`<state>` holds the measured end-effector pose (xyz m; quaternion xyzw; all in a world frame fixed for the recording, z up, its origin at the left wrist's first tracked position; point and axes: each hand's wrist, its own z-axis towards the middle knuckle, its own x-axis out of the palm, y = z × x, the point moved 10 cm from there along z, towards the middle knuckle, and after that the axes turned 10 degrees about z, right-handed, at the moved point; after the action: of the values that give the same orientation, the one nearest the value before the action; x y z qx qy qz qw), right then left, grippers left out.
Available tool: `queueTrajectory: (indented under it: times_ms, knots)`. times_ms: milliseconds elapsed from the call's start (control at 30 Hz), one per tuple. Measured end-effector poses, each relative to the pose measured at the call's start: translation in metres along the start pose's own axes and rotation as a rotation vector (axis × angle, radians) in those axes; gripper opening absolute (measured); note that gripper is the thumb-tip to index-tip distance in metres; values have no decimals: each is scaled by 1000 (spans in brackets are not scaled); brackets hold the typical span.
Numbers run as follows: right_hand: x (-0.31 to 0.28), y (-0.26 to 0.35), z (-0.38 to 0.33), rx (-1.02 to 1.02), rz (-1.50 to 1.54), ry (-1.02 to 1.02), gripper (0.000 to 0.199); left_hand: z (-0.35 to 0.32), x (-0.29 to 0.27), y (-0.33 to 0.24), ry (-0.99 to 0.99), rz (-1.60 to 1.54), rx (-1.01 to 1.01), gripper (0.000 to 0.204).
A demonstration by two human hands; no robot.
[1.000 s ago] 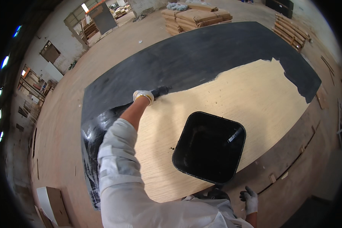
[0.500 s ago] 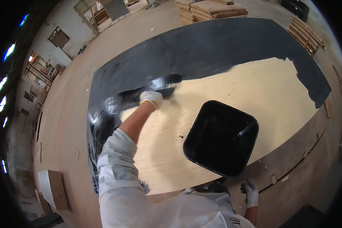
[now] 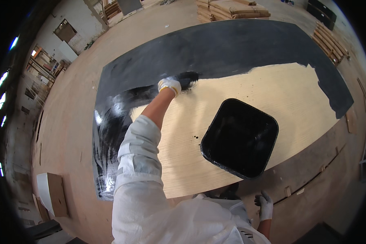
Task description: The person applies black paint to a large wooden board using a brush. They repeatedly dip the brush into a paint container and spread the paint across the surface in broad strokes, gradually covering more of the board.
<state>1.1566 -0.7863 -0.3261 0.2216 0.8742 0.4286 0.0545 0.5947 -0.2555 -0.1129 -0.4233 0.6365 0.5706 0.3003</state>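
- The left hand (image 3: pixel 169 85), in a white glove, is closed around a dark brush or pad (image 3: pixel 188 78) whose working end lies on the plywood sheet (image 3: pixel 232 97), right at the edge where black coating meets bare wood, toward the far left of the sheet.
- The arm is stretched well out from the body; a long reach like this could let the stroke wander and leave a ragged line or thin streaks, as the glossy smears (image 3: pixel 110 134) at the left end suggest.
- The white sleeve (image 3: pixel 139 151) hangs over bare wood just beside that wet, shiny patch; leaning further could drag cloth through the fresh coat.
- The right hand (image 3: pixel 265 205), also gloved, hangs at the near edge with fingers loosely spread, holding nothing; it steadies neither the sheet nor the tub.
- The black square tub (image 3: pixel 240 138) sits on the unpainted wood near the body, brim dark with liquid; a knee or elbow could tip it and flood the bare area.
- Small black drips (image 3: pixel 195 140) already dot the wood left of the tub; carrying a loaded brush across may add more.
- Stacked boards (image 3: pixel 232 9) lie far off, well apart.
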Motion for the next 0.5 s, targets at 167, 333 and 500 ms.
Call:
queueTrajectory:
  times_ms: [167, 333, 500]
  knots:
    - [-26, -1, -5, -74, 35, -75, 59, -24, -51, -62, 148, 119, 263, 40]
    - [-20, -20, -1, -34, 80, -50, 60, -4, -65, -74, 154, 84, 229, 52]
    - [-10, -25, -14, -11, 95, -42, 55, 0, -64, -81, 150, 68, 355, 68]
